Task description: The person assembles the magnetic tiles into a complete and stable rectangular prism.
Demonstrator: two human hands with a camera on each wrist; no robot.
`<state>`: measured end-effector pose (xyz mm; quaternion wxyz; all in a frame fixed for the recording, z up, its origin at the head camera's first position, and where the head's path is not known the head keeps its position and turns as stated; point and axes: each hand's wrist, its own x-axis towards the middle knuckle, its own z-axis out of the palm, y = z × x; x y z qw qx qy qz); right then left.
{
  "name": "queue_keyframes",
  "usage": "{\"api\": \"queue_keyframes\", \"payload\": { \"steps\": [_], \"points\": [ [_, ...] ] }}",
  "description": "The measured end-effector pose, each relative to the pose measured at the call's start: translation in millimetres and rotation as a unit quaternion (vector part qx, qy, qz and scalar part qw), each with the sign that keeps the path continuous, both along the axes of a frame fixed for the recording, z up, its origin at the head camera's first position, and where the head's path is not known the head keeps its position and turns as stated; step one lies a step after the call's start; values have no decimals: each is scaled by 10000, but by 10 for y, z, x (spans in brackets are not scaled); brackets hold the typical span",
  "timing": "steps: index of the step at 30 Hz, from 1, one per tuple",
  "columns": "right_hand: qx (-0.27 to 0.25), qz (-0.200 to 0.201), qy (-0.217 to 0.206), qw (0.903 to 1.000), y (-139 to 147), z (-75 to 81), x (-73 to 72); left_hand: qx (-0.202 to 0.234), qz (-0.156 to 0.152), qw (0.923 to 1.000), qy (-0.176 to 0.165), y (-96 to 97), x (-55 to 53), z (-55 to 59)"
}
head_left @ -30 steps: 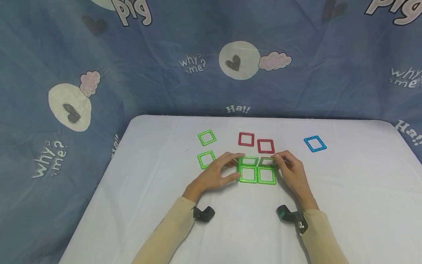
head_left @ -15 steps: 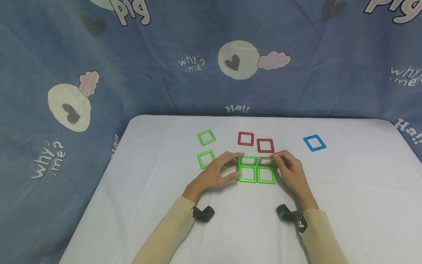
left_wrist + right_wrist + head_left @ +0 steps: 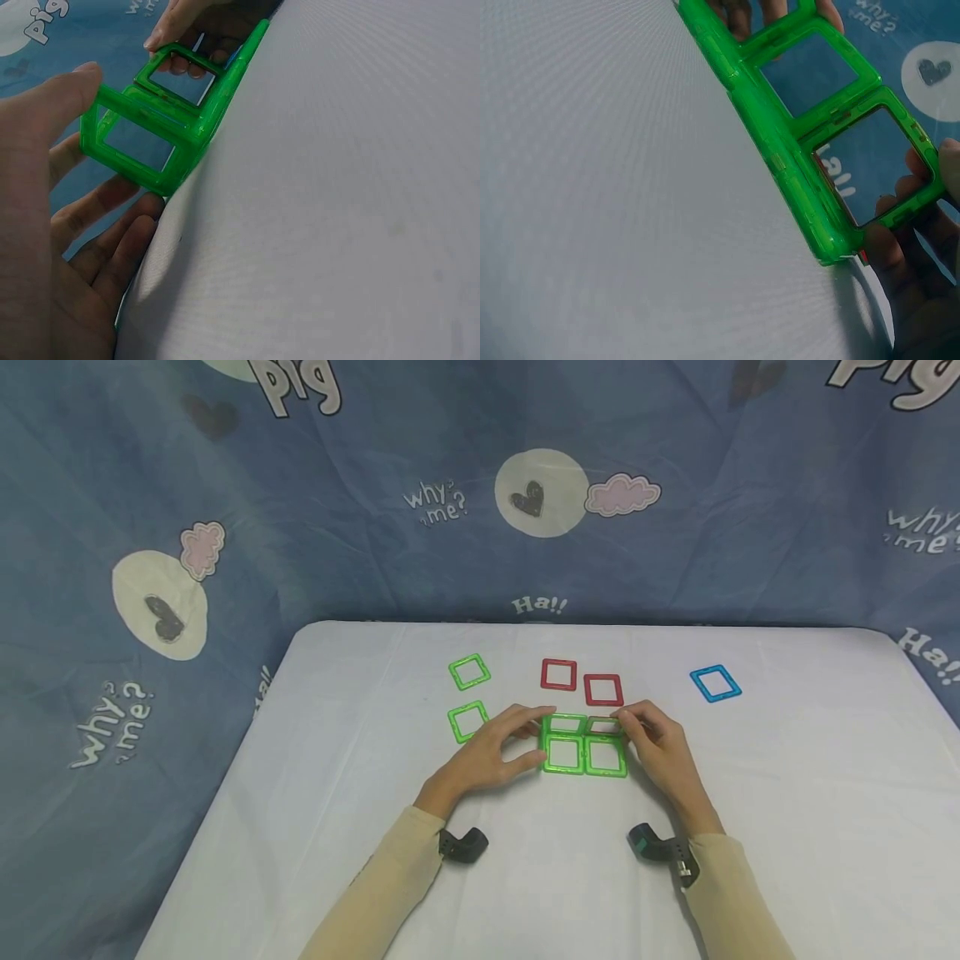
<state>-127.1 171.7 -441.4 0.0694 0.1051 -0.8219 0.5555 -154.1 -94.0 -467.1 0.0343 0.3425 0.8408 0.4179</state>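
Green square magnetic tiles stand joined at the middle of the table. In the head view two front tiles [image 3: 606,773] lie side by side, with a left rear tile [image 3: 567,717] and a right rear tile [image 3: 900,214] raised behind them. A side tile [image 3: 543,745] stands along the left end. My left hand [image 3: 491,758] holds this end, thumb at the front corner and index finger at the rear. With thumb and fingers, my right hand [image 3: 663,750] pinches the outer edge of the right rear tile. Some red shows along that tile's edges in the right wrist view.
Behind the joined tiles lie two red tiles [image 3: 559,687] [image 3: 603,702]. Two green tiles [image 3: 470,683] [image 3: 454,727] are at the left, the nearer partly covered by my left hand. A blue tile [image 3: 716,697] lies at the right. A printed blue cloth [image 3: 360,543] hangs behind the table.
The right rear tile, pinched by my right hand, has shifted slightly left toward its neighbour. My left hand keeps its place, and the loose tiles have not moved.
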Motion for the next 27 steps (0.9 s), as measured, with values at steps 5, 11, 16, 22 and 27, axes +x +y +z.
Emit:
{"api": "queue_keyframes", "payload": {
  "steps": [5, 11, 16, 22, 27],
  "points": [
    [-3, -61, -121, 9999, -8, 11, 1, -24, 16, 10000, -20, -1, 5, 14],
    [-10, -76, -54, 10000, 68, -257, -108, -16, 15, 10000, 11, 1, 8, 25],
    [-21, -98, -34, 9999, 85, -327, -132, 48, -6, 10000, 30, -2, 8, 28],
    [13, -127, -27, 9999, 86, -328, -128, 55, -17, 10000, 41, -1, 3, 13],
    [40, -125, -131, 9998, 81, -304, -125, 83, -36, 9999, 62, 2, -5, 4]
  ]
}}
